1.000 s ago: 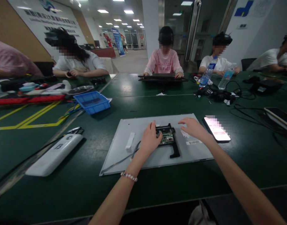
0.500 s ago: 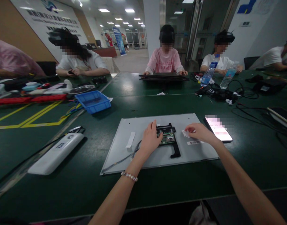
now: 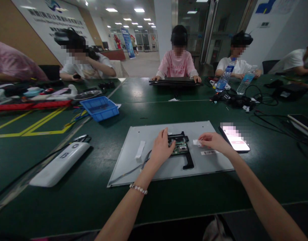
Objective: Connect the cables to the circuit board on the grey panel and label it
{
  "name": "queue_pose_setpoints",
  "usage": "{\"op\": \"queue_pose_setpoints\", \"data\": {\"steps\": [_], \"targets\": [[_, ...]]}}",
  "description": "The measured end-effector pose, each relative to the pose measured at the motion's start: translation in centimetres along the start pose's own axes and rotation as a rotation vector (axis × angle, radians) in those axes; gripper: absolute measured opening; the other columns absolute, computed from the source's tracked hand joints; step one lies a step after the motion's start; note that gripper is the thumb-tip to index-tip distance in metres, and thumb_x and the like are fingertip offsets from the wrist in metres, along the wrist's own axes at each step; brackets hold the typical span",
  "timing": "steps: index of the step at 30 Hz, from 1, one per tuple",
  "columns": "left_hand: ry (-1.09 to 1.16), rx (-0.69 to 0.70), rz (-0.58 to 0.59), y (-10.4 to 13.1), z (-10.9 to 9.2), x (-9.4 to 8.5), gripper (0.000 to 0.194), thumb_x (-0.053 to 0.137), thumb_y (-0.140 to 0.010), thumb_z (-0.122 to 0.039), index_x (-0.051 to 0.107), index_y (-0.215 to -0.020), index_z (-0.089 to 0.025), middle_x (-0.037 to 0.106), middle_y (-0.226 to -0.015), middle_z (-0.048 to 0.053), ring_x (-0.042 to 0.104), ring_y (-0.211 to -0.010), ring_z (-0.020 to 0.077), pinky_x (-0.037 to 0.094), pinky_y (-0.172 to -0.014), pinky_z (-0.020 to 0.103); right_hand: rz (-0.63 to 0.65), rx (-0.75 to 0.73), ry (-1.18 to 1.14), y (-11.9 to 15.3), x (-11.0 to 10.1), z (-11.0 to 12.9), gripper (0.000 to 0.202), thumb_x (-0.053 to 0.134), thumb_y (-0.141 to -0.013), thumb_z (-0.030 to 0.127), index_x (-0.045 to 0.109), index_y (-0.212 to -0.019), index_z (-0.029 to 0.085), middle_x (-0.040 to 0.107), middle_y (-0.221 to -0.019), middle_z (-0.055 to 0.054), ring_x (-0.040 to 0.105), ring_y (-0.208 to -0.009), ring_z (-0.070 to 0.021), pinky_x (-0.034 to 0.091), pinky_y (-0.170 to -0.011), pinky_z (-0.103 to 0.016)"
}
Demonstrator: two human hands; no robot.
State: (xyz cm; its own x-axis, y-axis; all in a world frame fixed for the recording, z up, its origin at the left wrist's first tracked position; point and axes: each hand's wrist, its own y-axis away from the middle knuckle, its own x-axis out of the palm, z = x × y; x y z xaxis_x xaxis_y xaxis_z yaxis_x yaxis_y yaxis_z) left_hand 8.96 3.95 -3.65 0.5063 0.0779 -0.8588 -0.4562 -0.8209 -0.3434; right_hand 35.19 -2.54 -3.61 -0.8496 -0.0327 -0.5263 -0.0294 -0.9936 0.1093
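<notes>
A grey-white flat panel (image 3: 128,147) lies on the green table, with a black bracket (image 3: 188,162) and a green circuit board (image 3: 179,149) on its middle. My left hand (image 3: 162,147) rests over the left side of the bracket and board, its fingers apart and nothing visible in its grasp. Over the panel's right part, my right hand (image 3: 214,142) pinches a small white label (image 3: 197,142). Just below that hand is a barcode sticker (image 3: 208,152) on the panel. A white strip (image 3: 140,151) and a thin grey cable (image 3: 126,174) lie at the left.
A lit phone (image 3: 235,139) is right of the panel. At the left lie a white power bank (image 3: 60,164) and a blue tray (image 3: 100,108). Bottles (image 3: 225,78), cables and several people are across the table (image 3: 143,112).
The small white label in my right hand has shifted slightly left and changed its tilt. My left hand stays in place. Across the table, the person at left has raised a hand to the face.
</notes>
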Motion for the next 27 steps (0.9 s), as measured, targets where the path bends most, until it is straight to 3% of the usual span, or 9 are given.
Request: {"op": "queue_pose_setpoints", "data": {"steps": [3,6,11,14,20,27], "targets": [[-0.029,0.022,-0.045,0.0,-0.3,-0.3,0.055,0.043,-0.09,-0.033,0.027,-0.137,-0.011,0.04,-0.133,0.019,0.043,-0.121,0.0307,0.036,-0.1,0.048,0.057,-0.001,-0.103,0.3,0.7,0.9,0.024,0.058,-0.076,0.031,0.067,-0.093,0.018,0.066,-0.071,-0.002,0.06,-0.064,-0.0141,0.042,-0.054,-0.025],[-0.042,0.097,-0.058,0.0,-1.2,-0.9,0.044,0.038,-0.093,-0.028,0.033,-0.134,-0.014,0.041,-0.133,0.016,0.041,-0.123,0.0274,0.034,-0.102,0.047,0.067,-0.067,-0.143,0.3,1.4,1.3,0.018,0.06,-0.076,0.027,0.069,-0.088,0.018,0.068,-0.077,-0.003,0.061,-0.07,-0.0138,0.045,-0.063,-0.025],[-0.052,0.388,0.107,0.6,-3.7,-1.8,0.033,0.036,-0.094,-0.024,0.046,-0.125,-0.021,0.044,-0.133,0.008,0.033,-0.129,0.0228,0.027,-0.108,0.044,0.075,-0.138,-0.132,-0.2,2.6,0.9,0.017,0.059,-0.076,0.026,0.069,-0.087,0.018,0.069,-0.084,-0.004,0.061,-0.071,-0.014,0.048,-0.069,-0.028],[-0.087,0.493,0.188,0.9,-4.7,-1.8,0.03,0.036,-0.094,-0.023,0.051,-0.12,-0.021,0.046,-0.131,0.007,0.031,-0.131,0.0225,0.023,-0.109,0.045,0.059,-0.163,-0.1,-0.2,3.1,0.8,0.018,0.058,-0.077,0.026,0.069,-0.088,0.018,0.07,-0.084,-0.004,0.062,-0.071,-0.0149,0.049,-0.069,-0.029],[-0.129,0.547,0.263,1.0,-4.6,-1.4,0.025,0.039,-0.093,-0.022,0.056,-0.111,-0.02,0.053,-0.122,0.006,0.036,-0.126,0.0225,0.024,-0.108,0.045,-0.025,-0.22,0.012,0.3,3.6,1.7,0.015,0.056,-0.078,0.022,0.069,-0.085,0.018,0.07,-0.08,-0.004,0.063,-0.07,-0.0158,0.048,-0.065,-0.028],[-0.127,0.554,0.248,1.0,-4.4,-1.0,0.025,0.038,-0.094,-0.021,0.057,-0.11,-0.019,0.055,-0.12,0.006,0.037,-0.125,0.0225,0.024,-0.107,0.044,-0.087,-0.294,0.195,0.7,3.8,2.4,0.014,0.06,-0.075,0.017,0.068,-0.086,0.019,0.065,-0.087,-0.004,0.059,-0.068,-0.0135,0.047,-0.066,-0.028]]}}
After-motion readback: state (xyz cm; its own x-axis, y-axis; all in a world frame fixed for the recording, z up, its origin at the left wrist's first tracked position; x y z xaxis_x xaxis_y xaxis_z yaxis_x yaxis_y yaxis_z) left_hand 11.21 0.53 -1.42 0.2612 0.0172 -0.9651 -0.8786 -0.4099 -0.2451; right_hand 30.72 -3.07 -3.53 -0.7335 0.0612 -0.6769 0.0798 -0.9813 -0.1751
